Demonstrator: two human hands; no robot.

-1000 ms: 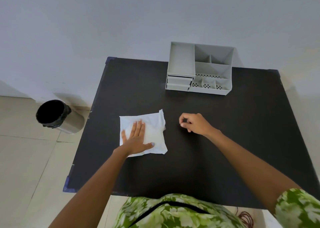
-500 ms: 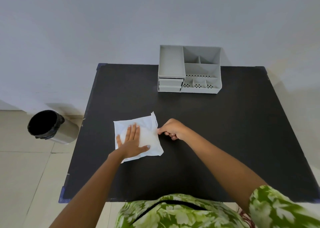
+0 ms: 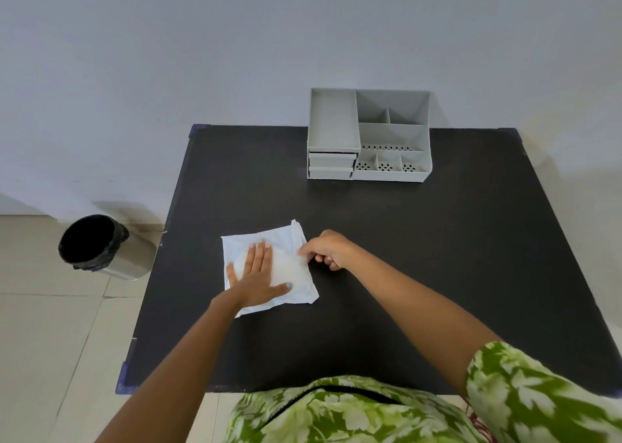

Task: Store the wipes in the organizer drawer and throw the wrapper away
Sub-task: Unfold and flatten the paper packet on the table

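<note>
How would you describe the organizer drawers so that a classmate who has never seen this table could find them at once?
Start at the black table and look to its far edge by the wall, where a grey organizer stands. On its left side, below the long open tray, sit two stacked drawers. They are both shut, with flat fronts facing the person, unlike the open-topped, perforated compartments to their right.

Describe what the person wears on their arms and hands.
Both forearms are bare from wrist to above the elbow. The right arm's short sleeve is green fabric with a white leaf print, matching the garment over the torso. The left hand and right hand show no gloves, rings or watch.
</note>
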